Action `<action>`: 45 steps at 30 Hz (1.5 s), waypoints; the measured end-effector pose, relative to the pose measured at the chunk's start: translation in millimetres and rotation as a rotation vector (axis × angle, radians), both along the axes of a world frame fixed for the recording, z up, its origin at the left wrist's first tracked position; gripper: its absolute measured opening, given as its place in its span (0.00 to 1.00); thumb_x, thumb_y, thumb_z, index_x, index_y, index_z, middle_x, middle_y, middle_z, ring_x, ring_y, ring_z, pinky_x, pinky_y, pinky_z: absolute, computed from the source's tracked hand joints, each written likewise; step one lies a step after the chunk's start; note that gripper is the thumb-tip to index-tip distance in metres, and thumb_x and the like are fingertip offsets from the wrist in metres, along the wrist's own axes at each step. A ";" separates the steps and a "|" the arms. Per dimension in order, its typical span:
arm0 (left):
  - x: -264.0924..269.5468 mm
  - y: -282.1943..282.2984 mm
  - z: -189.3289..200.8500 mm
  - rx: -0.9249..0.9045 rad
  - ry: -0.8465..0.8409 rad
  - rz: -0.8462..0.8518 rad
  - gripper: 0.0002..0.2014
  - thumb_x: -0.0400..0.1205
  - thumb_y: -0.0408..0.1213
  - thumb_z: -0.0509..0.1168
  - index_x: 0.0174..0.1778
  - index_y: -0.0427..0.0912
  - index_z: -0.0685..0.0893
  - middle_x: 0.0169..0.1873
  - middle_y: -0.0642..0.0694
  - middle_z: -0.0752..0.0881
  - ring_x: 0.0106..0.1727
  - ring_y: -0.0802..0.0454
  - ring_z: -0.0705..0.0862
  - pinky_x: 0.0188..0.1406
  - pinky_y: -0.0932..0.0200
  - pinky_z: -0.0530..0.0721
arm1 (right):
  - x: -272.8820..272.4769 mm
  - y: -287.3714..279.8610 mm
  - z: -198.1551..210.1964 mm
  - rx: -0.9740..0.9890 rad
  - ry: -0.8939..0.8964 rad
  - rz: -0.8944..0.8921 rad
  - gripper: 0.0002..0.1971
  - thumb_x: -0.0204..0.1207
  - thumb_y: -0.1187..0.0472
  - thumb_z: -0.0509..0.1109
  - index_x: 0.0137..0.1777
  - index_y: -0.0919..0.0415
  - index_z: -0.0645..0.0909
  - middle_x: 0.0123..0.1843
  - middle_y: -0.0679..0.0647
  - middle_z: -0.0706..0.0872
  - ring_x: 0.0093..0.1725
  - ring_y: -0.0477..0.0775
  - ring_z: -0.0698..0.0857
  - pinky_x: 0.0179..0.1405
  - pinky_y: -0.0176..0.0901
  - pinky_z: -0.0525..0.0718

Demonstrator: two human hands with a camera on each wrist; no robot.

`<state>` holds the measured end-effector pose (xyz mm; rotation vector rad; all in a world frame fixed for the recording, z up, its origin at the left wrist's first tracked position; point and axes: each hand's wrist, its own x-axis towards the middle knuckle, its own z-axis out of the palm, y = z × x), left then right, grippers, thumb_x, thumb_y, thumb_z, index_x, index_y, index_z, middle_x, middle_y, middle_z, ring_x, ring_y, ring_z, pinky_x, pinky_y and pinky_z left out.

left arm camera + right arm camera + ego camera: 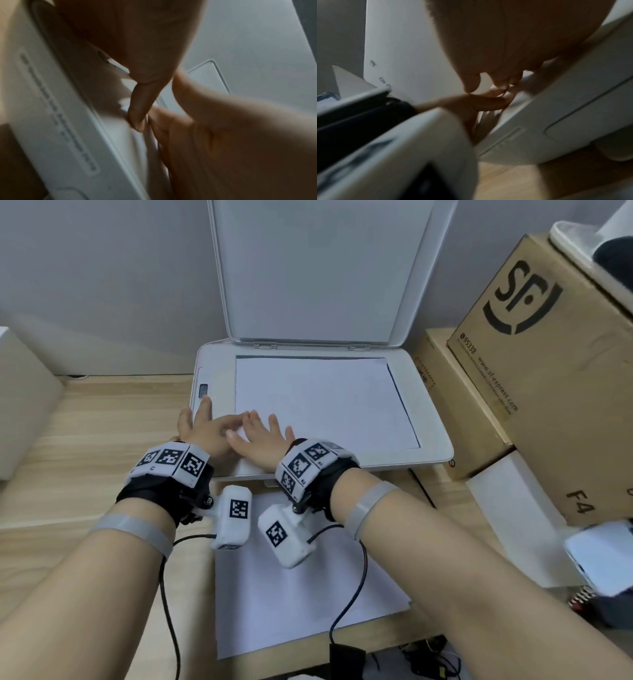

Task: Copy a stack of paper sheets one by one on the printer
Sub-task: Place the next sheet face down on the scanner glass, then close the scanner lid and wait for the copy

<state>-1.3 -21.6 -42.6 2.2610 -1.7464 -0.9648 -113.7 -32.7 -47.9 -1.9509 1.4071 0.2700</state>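
White flatbed printer (433, 419), lid raised; white paper sheet (325, 398) flat on glass. Left hand (205, 429), right hand (263, 440): grip spread at near-left corner. Copying apparently pending. White paper stack (308, 594) on tabletop, awaiting.

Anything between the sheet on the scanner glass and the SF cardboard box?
Only the printer's own white rim, a sliver of dark glass along the sheet's right edge, and the lower box the SF cardboard box sits on. Head view shows it.
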 end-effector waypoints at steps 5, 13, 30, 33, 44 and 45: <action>0.8 1.2 0.5 -0.020 0.038 0.014 0.30 0.79 0.48 0.69 0.76 0.67 0.67 0.84 0.51 0.40 0.82 0.43 0.33 0.80 0.42 0.40 | -62.1 -18.1 -9.6 -0.064 0.119 -0.099 0.28 0.85 0.46 0.37 0.84 0.53 0.38 0.84 0.47 0.33 0.83 0.55 0.34 0.79 0.58 0.35; 1.7 -8.4 -7.1 -0.056 0.014 0.041 0.30 0.76 0.47 0.73 0.73 0.65 0.72 0.84 0.46 0.45 0.83 0.41 0.37 0.81 0.48 0.40 | -170.8 -31.1 -4.5 -0.090 0.215 -0.430 0.32 0.85 0.44 0.38 0.83 0.60 0.39 0.84 0.55 0.33 0.83 0.56 0.36 0.80 0.54 0.39; -44.5 -150.5 110.3 -0.485 0.873 0.545 0.38 0.82 0.38 0.66 0.84 0.43 0.51 0.81 0.42 0.59 0.81 0.44 0.60 0.79 0.44 0.60 | -182.1 -177.6 145.8 -0.257 -0.485 -0.934 0.41 0.79 0.42 0.62 0.83 0.61 0.49 0.85 0.59 0.46 0.83 0.63 0.52 0.80 0.59 0.53; -31.9 -182.4 125.6 -0.639 0.829 0.648 0.42 0.80 0.39 0.67 0.84 0.42 0.48 0.83 0.40 0.53 0.82 0.43 0.58 0.80 0.45 0.57 | -192.7 -201.8 159.7 -0.345 -0.625 -1.032 0.42 0.80 0.50 0.66 0.83 0.62 0.44 0.85 0.60 0.44 0.83 0.62 0.51 0.80 0.56 0.52; -23.0 -187.2 132.9 -0.683 0.856 0.553 0.32 0.86 0.44 0.57 0.84 0.48 0.49 0.83 0.49 0.57 0.82 0.49 0.60 0.81 0.46 0.57 | -198.4 -201.4 160.9 -0.366 -0.925 -1.095 0.48 0.77 0.46 0.69 0.84 0.54 0.39 0.85 0.55 0.49 0.83 0.59 0.54 0.78 0.55 0.55; -22.2 -178.2 133.1 -0.688 0.849 0.518 0.30 0.87 0.47 0.55 0.84 0.52 0.51 0.82 0.52 0.59 0.81 0.51 0.61 0.80 0.44 0.58 | -198.6 -193.6 162.1 -0.397 -0.928 -1.110 0.47 0.76 0.44 0.69 0.84 0.53 0.40 0.85 0.54 0.49 0.83 0.59 0.55 0.78 0.55 0.56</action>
